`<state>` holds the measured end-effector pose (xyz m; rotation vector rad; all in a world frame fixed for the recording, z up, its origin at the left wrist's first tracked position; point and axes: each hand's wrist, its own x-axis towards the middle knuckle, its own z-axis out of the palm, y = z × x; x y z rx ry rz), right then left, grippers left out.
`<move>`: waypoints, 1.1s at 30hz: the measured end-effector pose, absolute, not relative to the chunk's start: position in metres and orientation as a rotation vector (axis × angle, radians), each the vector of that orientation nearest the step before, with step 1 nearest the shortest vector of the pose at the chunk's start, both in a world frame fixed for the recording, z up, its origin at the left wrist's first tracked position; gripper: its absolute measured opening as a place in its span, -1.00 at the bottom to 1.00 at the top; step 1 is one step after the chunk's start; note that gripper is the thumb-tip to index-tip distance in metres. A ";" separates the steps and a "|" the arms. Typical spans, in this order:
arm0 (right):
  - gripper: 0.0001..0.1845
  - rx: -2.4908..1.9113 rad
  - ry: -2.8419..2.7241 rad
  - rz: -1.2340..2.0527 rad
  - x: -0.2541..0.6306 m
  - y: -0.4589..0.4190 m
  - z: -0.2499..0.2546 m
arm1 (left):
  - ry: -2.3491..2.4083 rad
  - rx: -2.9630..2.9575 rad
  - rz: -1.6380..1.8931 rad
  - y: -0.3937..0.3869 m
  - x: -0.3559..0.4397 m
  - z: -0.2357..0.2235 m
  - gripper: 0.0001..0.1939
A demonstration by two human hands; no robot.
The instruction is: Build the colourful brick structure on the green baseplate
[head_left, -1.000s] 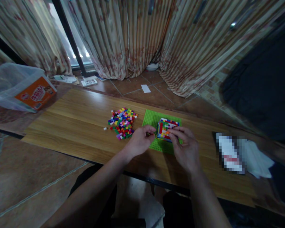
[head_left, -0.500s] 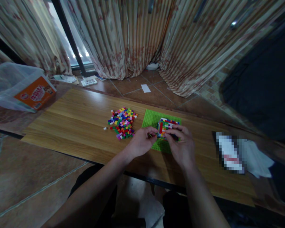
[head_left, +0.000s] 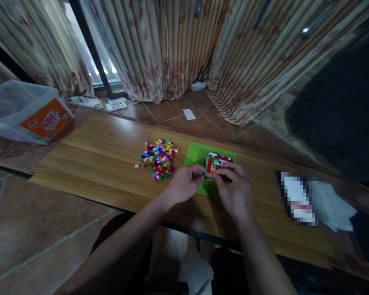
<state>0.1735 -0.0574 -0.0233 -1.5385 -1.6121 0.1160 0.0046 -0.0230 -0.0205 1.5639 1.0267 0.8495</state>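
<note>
A small structure of multicoloured toy bricks [head_left: 211, 165] stands on a green studded baseplate [head_left: 193, 152], its right and front parts covered by my fingers. My left hand [head_left: 186, 183] is closed in a pinch at the structure's left front corner; whatever lies between its fingertips is too small to name. From the right, my right hand [head_left: 236, 186] is closed on the structure, thumb and fingertips pressed together at its top near the front. Left of the baseplate lies a heap of loose toy bricks [head_left: 161, 159] in many colours.
One white brick [head_left: 137, 166] lies apart from the heap on the wooden table [head_left: 104, 164]. A clear plastic bin with an orange label [head_left: 47, 123] stands beyond the left end. Blurred white packaging [head_left: 298, 200] lies at the right. Striped curtains [head_left: 178, 49] hang behind.
My right hand's fingers have drawn closer together over the top of the structure. My left hand keeps its pinch in nearly the same spot. The view has shifted very slightly.
</note>
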 end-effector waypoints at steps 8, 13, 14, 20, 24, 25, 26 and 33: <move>-0.87 -1.547 -1.615 0.108 0.176 -0.055 -0.027 | 0.996 1.514 0.896 -0.023 0.006 -0.024 -0.81; -0.85 -1.549 -1.635 0.088 0.175 -0.055 -0.026 | 0.984 1.415 0.965 -0.020 0.009 -0.024 -0.85; -0.85 -1.551 -1.643 0.087 0.175 -0.055 -0.026 | 0.984 1.400 0.969 -0.020 0.009 -0.023 -0.87; -0.83 -1.530 -1.649 0.116 0.175 -0.056 -0.024 | 1.017 1.419 1.007 -0.021 0.011 -0.022 -0.89; -0.85 -1.523 -1.633 0.142 0.176 -0.056 -0.024 | 0.996 1.513 1.048 -0.022 0.012 -0.021 -0.87; -0.85 -1.525 -1.630 0.144 0.176 -0.056 -0.024 | 0.986 1.538 1.059 -0.022 0.012 -0.021 -0.87; -0.86 -1.526 -1.627 0.145 0.176 -0.056 -0.024 | 0.979 1.563 1.070 -0.022 0.013 -0.021 -0.87; -0.87 -1.513 -1.632 0.126 0.175 -0.057 -0.025 | 1.040 1.735 1.098 -0.023 0.021 -0.022 -0.84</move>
